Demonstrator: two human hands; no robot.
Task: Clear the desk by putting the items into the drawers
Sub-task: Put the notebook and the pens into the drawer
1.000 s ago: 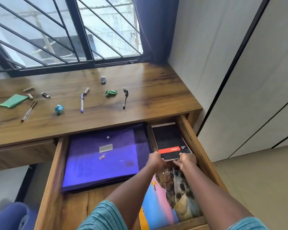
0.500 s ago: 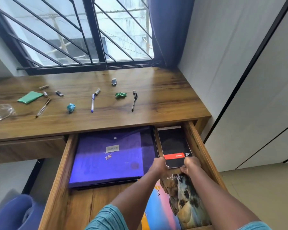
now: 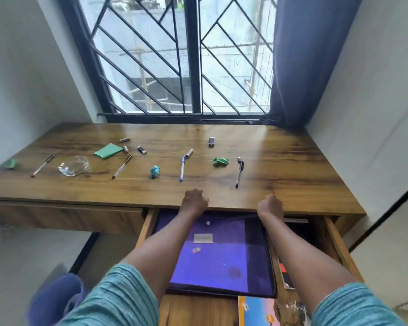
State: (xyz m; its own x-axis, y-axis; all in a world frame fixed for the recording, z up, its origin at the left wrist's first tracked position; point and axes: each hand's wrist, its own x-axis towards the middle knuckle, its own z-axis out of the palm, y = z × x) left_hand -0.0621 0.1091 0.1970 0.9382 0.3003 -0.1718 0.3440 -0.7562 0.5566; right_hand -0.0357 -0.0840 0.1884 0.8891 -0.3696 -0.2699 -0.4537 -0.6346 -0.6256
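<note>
- desk (image 3: 292, 161): wooden top under a barred window (image 3: 186, 55). An open drawer (image 3: 337, 241) is pulled out below its right front. A closed drawer front (image 3: 64, 215) sits at the left.
- left hand (image 3: 193, 201): over the desk's front edge, fingers curled into a loose fist with nothing in it.
- right hand (image 3: 270, 204): at the same edge, further right, with its back to the camera. The fingers are hidden, so whether it grips anything cannot be told.
- black pen (image 3: 239, 172): on the desktop just beyond the gap between the hands, nearer the right hand, touching neither.
- blue pen (image 3: 182, 169): just beyond the left hand, with a silver cap (image 3: 189, 153) just beside its far end.
- green crumpled paper (image 3: 220, 161): between the blue pen and black pen, apart from both.
- teal crumpled paper (image 3: 155, 171): left of the blue pen.
- USB stick (image 3: 211, 141): further back, near the middle.
- brown pen (image 3: 122, 167), green pad (image 3: 108, 151), batteries (image 3: 124, 139), small black stick (image 3: 141, 150): grouped left of centre, well apart from the hands.
- glass dish (image 3: 74, 165), slim pen (image 3: 43, 165), green scrap (image 3: 11, 164): far left.
- purple folder (image 3: 222, 255): flat in the drawer, beneath both forearms.
- black notebook (image 3: 284, 274): in the drawer's right compartment, mostly hidden by the right forearm.
- picture book (image 3: 257, 311): at the drawer's near end, cut off by the frame.
</note>
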